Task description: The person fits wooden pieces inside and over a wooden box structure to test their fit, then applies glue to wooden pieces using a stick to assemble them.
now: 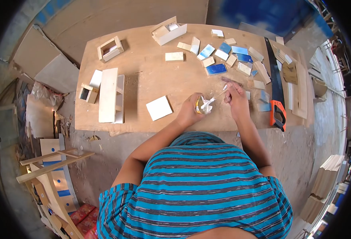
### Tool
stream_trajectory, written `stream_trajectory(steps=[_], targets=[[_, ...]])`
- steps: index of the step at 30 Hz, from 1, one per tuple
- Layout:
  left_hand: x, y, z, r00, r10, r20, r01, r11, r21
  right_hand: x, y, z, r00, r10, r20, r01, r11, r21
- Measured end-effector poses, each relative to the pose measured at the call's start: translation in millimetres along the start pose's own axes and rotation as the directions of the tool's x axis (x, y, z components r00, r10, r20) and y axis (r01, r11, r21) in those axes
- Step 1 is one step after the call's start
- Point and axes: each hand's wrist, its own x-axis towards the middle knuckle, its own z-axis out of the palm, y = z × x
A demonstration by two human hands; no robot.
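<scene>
My left hand (pixel 188 110) is wrapped round a small yellow-sided container (pixel 200 105), just above the table near its front edge. Crumpled white material (pixel 208 104), perhaps plastic, sticks out of its mouth. To the right, my right hand (pixel 237 98) is closed with the fingertips pinched together. A bit of white shows at those fingertips, but what they hold is too small to name. A dark brownish strip (pixel 231 81) lies just beyond the right hand. Left of the left hand, a white square board (pixel 159 108) lies flat on the wooden table (pixel 151 79).
Several blue, white and bare wood blocks (pixel 216 69) are scattered at the back right. A handsaw with an orange handle (pixel 278 115) lies at the right, beside long wood strips (pixel 301 91). Box-like wooden pieces, including a tall one (pixel 108 95), stand at the left and back.
</scene>
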Motion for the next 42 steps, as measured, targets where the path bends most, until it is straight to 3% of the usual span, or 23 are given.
stream_trajectory(steps=[2, 5, 11, 14, 15, 18, 22, 28, 31, 42], targets=[[6, -1, 1, 0.990, 0.134, -0.032, -0.127, 0.979, 0.162, 1, -9, -1, 0.997, 0.027, -0.073, -0.021, 0.997, 0.080], [7, -7, -2, 0.990, 0.142, -0.019, -0.125, 0.918, 0.375, 7, -10, -12, 1.000, 0.021, -0.005, -0.020, 0.989, 0.147], [-24, -2, -28, 0.998, 0.053, -0.023, -0.039, 0.906, 0.422, 7, -23, 7, 0.997, 0.050, 0.064, -0.065, 0.964, 0.256], [-55, -7, -56, 0.989, 0.128, -0.077, -0.053, 0.783, 0.620, 11, -21, 14, 0.991, 0.033, 0.128, -0.066, 0.963, 0.262], [-63, 1, -77, 0.987, 0.064, -0.147, 0.058, 0.711, 0.701, 13, -19, 21, 0.985, 0.036, 0.171, -0.072, 0.975, 0.212], [-63, -8, -98, 0.978, -0.070, -0.198, 0.195, 0.655, 0.730, 13, -16, 37, 0.964, 0.037, 0.263, -0.058, 0.996, 0.074], [-62, -25, -113, 0.982, -0.015, -0.187, 0.144, 0.701, 0.698, 9, -13, 57, 0.950, 0.018, 0.311, -0.009, 1.000, -0.029], [-62, 12, -119, 0.919, -0.159, -0.361, 0.276, 0.913, 0.300, 0, -9, 70, 0.933, 0.043, 0.357, -0.005, 0.994, -0.108], [-63, 36, -125, 0.910, -0.056, -0.410, 0.189, 0.938, 0.291, -7, -13, 73, 0.917, 0.061, 0.393, -0.032, 0.996, -0.078], [-58, 81, -142, 0.929, 0.036, -0.369, 0.030, 0.985, 0.171, -22, -26, 68, 0.882, 0.037, 0.469, -0.039, 0.999, -0.006]])
